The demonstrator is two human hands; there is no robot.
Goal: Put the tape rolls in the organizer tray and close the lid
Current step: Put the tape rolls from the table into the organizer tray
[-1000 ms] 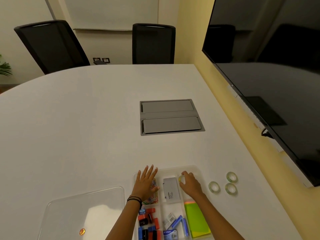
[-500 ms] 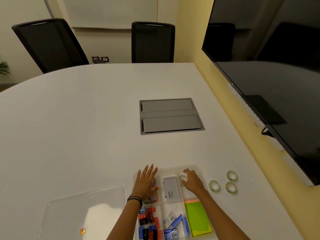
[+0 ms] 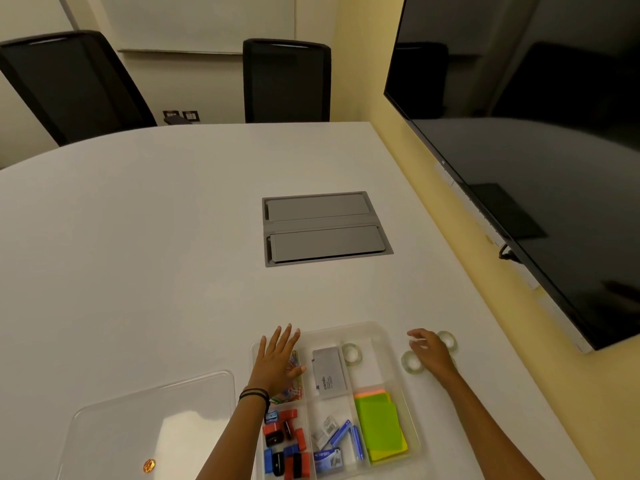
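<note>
A clear organizer tray (image 3: 389,336) sits at the table's near edge, holding stationery in several compartments. One clear tape roll (image 3: 352,353) lies in its far right compartment. My left hand (image 3: 278,363) rests flat and open on the tray's far left compartment. My right hand (image 3: 428,351) hovers open just right of the tray, over loose tape rolls on the table. One roll (image 3: 409,362) shows at its left side, another (image 3: 449,339) peeks out behind it; a third is hidden under the hand. The clear lid (image 3: 152,424) lies flat on the table to the left.
A grey cable hatch (image 3: 325,228) is set into the white table further away. A large dark screen (image 3: 540,150) hangs on the yellow wall at the right. Two black chairs (image 3: 285,81) stand at the far side.
My right hand let go of a tape roll in the tray's far right compartment and moved right, out over the loose rolls on the table. The left hand stayed put.
</note>
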